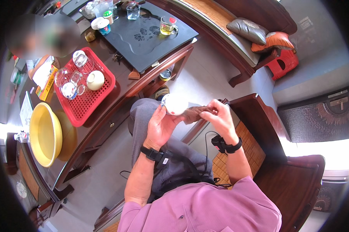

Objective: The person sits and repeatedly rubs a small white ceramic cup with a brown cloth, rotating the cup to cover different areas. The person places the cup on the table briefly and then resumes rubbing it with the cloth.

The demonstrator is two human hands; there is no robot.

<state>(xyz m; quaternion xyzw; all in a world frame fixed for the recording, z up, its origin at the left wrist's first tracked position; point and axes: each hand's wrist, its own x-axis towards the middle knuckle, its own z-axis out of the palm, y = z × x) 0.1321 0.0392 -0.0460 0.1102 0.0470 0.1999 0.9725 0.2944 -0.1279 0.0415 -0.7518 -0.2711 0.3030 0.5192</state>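
My left hand (pixel 160 125) holds a small white cup or bowl (pixel 175 103) with blue and red marks above my lap; glare washes out much of its surface. A brown cloth (pixel 194 114) is pinched between the thumb and fingers of my right hand (pixel 220 115). The cloth stretches leftward to the cup's side; whether it reaches inside cannot be seen. On the table to the left, a red perforated plastic tray (pixel 89 114) carries several glass cups, white patterned cups and an upturned cream bowl (pixel 95 80).
A yellow plastic basin (pixel 45 134) stands at the table's near left edge. The black tea board (pixel 145 49) bears a glass mug (pixel 167 26) of yellow liquid and a clear glass (pixel 133 12). Another person's arm (pixel 36 68) is at far left. A wooden bench (pixel 281 171) lies right.
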